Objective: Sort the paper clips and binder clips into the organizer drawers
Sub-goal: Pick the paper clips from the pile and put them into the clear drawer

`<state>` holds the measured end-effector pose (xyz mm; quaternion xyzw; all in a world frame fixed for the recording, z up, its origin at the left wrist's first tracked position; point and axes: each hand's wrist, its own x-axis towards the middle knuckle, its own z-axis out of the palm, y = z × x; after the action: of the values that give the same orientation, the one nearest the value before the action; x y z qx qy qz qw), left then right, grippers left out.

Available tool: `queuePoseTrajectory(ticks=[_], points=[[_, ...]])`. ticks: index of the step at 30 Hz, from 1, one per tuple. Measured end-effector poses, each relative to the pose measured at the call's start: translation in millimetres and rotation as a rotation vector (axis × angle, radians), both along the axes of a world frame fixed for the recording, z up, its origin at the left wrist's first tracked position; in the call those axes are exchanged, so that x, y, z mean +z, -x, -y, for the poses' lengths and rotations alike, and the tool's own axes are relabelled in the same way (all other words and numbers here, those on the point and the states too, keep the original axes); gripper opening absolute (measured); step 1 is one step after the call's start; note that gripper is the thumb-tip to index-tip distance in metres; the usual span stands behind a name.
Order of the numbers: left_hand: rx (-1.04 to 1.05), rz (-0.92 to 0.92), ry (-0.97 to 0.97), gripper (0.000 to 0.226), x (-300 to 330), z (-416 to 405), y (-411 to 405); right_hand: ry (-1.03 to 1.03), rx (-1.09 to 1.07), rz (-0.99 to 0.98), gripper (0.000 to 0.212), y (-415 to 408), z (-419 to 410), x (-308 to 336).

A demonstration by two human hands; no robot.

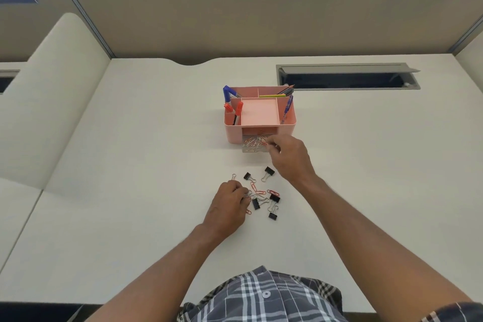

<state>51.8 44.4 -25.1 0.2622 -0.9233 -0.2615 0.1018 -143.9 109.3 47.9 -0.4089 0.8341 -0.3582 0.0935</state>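
A pink desk organizer [289,123] stands mid-desk with its clear bottom drawer [254,148] pulled out and holding several paper clips. My right hand [290,158] hovers at the drawer's right front corner, fingertips pinched on a red paper clip [266,142]. Nearer to me lies a loose pile of red and silver paper clips [257,191] mixed with several black binder clips [274,197]. My left hand [228,205] rests on the pile's left side, its fingers curled around a paper clip at the pile's edge.
Pens, markers and pencils [286,91] stand in the organizer's upper compartments. An open cable hatch [347,77] is cut into the desk behind and to the right. A beige partition [235,21] closes off the back of the desk.
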Motion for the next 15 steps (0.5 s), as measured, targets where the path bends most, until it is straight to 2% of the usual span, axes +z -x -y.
queuePoseTrajectory(ticks=[2,6,8,15], points=[[-0.01,-0.003,0.011,0.017,-1,0,0,-0.064,0.067,0.023,0.016,-10,-15,-7],[-0.012,0.002,0.044,0.022,-1,1,2,-0.455,0.181,0.011,0.021,-26,-39,-35],[-0.007,0.008,0.063,0.025,-1,1,3,-0.563,0.175,-0.043,0.024,-34,-48,-46],[0.005,0.061,0.073,0.019,-2,1,7,-0.521,0.168,-0.027,0.019,-48,-55,-63]])
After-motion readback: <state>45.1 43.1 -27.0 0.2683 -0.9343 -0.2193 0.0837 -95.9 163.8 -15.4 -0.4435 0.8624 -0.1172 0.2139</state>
